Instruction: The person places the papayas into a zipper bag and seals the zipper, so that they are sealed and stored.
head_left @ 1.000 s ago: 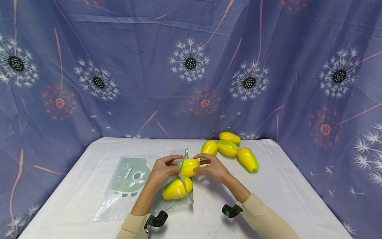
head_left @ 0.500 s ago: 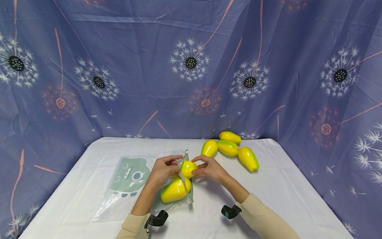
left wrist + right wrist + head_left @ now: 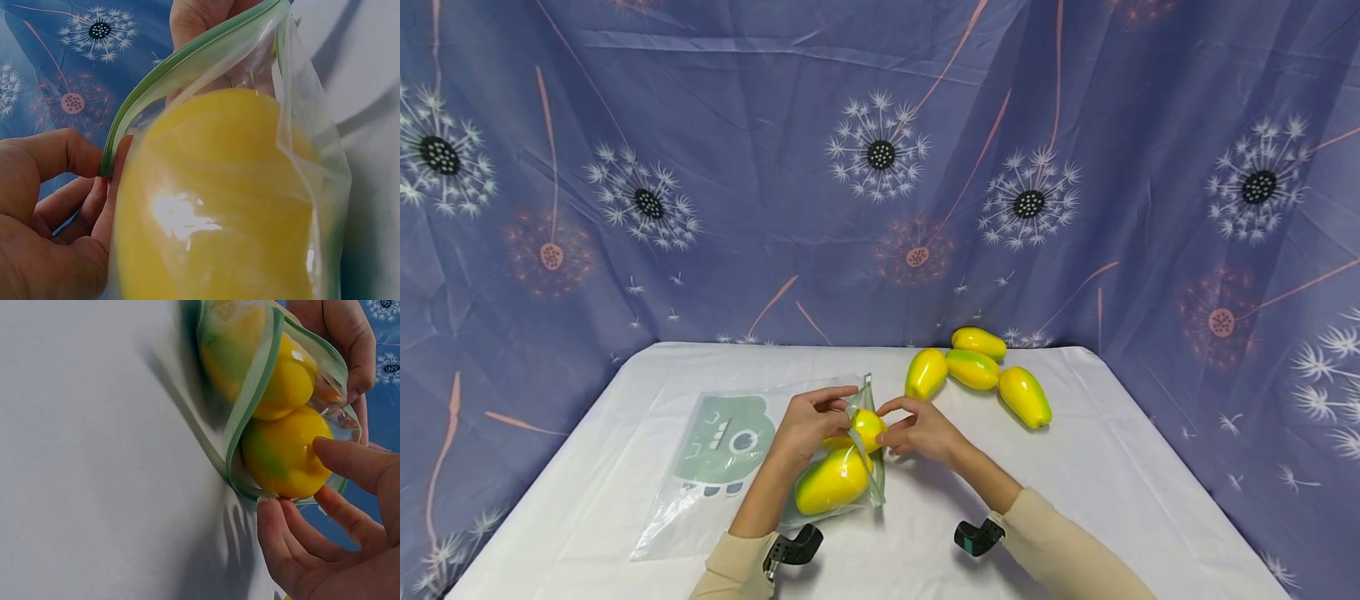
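A clear zip bag [image 3: 662,517] with a green rim and a printed cartoon lies on the table, its mouth facing right. My left hand [image 3: 808,427] pinches the upper rim between thumb and fingers, as the left wrist view also shows. One shiny yellow-green papaya [image 3: 833,482] lies inside, near the front. Behind it, another papaya [image 3: 284,453] sits in the mouth with its rounded end toward the right. My right hand [image 3: 921,429] holds that end, thumb [image 3: 350,459] pressed on it and fingertips low by the green rim.
Several more papayas [image 3: 972,369] lie together at the back right of the white table [image 3: 1120,500], one of them close behind my right hand. A blue dandelion-print curtain [image 3: 760,208] stands right behind the table edge.
The papaya in my right hand has moved left, deeper into the bag's mouth. The front papaya has slid left and toward me inside the bag. My left hand keeps its grip.
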Available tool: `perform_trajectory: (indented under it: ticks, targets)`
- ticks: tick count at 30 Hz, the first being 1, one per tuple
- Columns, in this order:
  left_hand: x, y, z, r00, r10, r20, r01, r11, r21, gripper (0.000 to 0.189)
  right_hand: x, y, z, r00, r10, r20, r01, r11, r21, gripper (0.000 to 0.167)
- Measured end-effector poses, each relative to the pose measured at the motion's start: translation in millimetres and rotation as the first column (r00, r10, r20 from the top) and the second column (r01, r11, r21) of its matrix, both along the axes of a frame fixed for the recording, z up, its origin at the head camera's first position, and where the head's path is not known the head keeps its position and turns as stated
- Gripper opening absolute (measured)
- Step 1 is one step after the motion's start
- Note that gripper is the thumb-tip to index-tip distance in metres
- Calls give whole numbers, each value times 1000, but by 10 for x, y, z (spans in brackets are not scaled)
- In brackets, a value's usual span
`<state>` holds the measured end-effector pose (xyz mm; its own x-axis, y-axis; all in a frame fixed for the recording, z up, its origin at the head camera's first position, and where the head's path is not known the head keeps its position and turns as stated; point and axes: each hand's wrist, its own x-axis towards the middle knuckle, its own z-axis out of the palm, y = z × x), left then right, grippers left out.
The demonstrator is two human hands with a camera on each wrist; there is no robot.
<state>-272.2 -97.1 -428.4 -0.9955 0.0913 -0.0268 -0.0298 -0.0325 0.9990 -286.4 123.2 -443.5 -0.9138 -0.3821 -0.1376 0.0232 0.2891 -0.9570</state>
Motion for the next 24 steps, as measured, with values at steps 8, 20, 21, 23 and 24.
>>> perform_trajectory:
  ticks: [8,20,21,23,24]
  targets:
    - [-9,-5,11,1000,16,3,-15,1000,-11,47,26,-21,-40,1000,16,18,-16,1000,-12,49]
    - [-9,3,8,1000,23,-8,-23,1000,-20,47,51,-62,-66,998,44,44,-44,999,-6,48]
    - [-9,2,9,1000,24,-9,-24,999,-22,47,51,-67,-67,998,47,45,-47,999,-3,48]
    - [-10,-1,10,1000,25,-10,-25,999,-23,47,51,-78,-66,998,54,42,-54,999,2,49]
    - [-11,-3,11,1000,25,-12,-25,999,-24,47,52,-85,-63,997,59,42,-59,998,6,49]
